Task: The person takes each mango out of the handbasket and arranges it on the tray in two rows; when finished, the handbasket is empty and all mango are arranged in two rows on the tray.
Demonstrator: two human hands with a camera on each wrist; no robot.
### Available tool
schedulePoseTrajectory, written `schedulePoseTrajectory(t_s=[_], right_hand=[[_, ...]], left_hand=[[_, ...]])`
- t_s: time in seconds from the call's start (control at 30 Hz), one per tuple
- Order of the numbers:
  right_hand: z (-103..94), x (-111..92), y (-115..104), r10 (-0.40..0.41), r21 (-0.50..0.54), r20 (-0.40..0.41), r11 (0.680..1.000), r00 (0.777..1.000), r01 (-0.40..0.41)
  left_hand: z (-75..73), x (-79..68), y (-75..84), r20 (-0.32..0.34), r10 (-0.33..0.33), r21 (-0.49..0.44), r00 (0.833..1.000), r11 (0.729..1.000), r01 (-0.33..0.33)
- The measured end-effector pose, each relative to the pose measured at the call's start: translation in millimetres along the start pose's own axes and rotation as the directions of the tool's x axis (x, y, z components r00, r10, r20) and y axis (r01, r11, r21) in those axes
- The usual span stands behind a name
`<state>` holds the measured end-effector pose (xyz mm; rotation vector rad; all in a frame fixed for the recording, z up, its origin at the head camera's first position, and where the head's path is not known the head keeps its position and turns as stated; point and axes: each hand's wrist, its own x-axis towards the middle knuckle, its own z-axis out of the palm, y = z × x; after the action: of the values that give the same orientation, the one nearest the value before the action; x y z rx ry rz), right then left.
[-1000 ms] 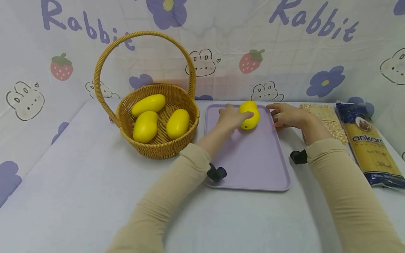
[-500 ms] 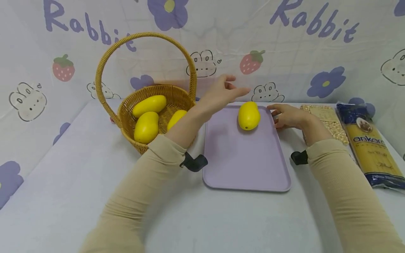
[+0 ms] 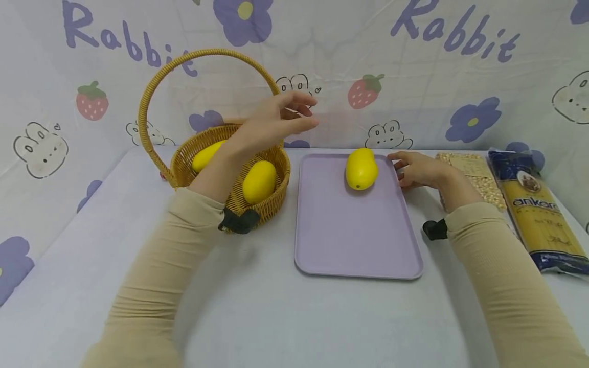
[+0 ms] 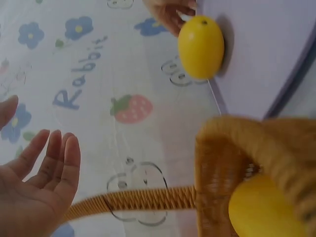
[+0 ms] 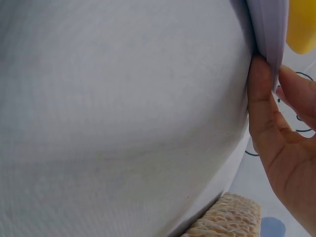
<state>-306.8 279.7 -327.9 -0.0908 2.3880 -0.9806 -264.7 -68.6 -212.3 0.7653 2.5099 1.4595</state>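
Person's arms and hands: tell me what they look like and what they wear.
The left sleeve and right sleeve are plain beige, long and creased. A small black piece juts out at each cuff. The left hand and right hand are ungloved.

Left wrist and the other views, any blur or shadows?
Left wrist: the basket looks blurred; head: the left sleeve is slightly smeared, and the yellow fruit on the tray casts a faint shadow; right wrist: soft shadow across the tabletop.

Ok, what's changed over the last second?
The left hand came off the mango on the lilac tray and swung up and leftward toward the wicker basket, holding nothing. Unchanged: that mango's place and the right hand pinching the tray's edge.
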Motion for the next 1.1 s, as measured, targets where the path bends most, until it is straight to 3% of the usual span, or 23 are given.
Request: schedulePoseTrajectory(t_s=[0.23, 0.43, 0.7, 0.87, 1.1], right_hand=[[-0.8, -0.5, 0.3, 0.003, -0.001, -0.001, 1.0, 1.0, -0.003], [-0.7, -0.5, 0.1, 0.005, -0.001, -0.007, 1.0, 1.0, -0.005], [-0.6, -0.9, -0.8, 0.007, 0.01, -0.011, 1.0, 1.0, -0.006], [0.1, -2.4, -1.0, 0.011, 0.014, -0.014, 1.0, 1.0, -0.011], [1.3, -3.9, -1.3, 0.013, 0.014, -0.017, 1.0, 1.0, -0.013]], left_hand=[[-26.7, 0.9, -25.7, -0.017, -0.07, 0.013, 0.997, 0.997, 0.07], [-45.7, 4.5, -51.0, -0.01, -0.123, -0.04, 0.992, 0.992, 0.122], [-62.4, 7.5, -72.3, 0.032, -0.243, -0.002, 0.969, 0.97, 0.244], [-66.0, 9.7, -83.6, 0.138, -0.301, 0.002, 0.944, 0.953, 0.304], [-69.9, 8.4, -97.7, 0.308, -0.388, 0.046, 0.869, 0.918, 0.393]])
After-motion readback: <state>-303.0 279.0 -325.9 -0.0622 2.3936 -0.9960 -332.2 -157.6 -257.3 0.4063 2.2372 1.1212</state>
